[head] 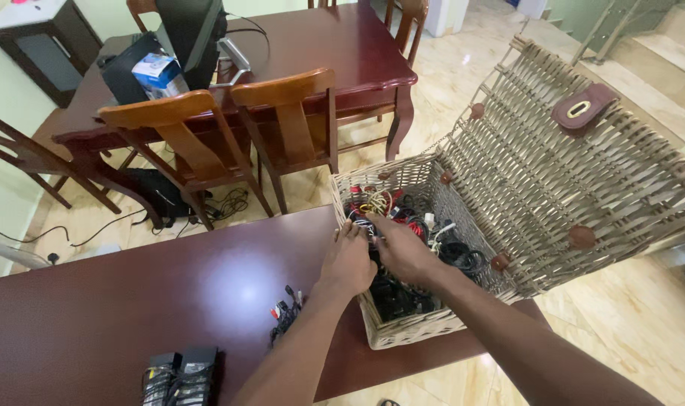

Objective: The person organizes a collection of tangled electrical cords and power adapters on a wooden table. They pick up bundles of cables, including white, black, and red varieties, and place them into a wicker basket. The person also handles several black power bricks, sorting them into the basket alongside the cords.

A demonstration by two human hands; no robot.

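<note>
Left hand, right hand, seemingly gripping cables

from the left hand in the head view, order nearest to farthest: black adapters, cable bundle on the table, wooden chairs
1. cable bundle, on the table just below-left of the left hand
2. black adapters, at the table's near edge, further left
3. wooden chairs, across the floor beyond the table

Glossy marble floor, pale green wall, dark dining table with wooden chairs.

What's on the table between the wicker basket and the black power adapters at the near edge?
Head view: a small bundle of cables lies between the wicker basket and power adapters; otherwise bare tabletop.
</note>
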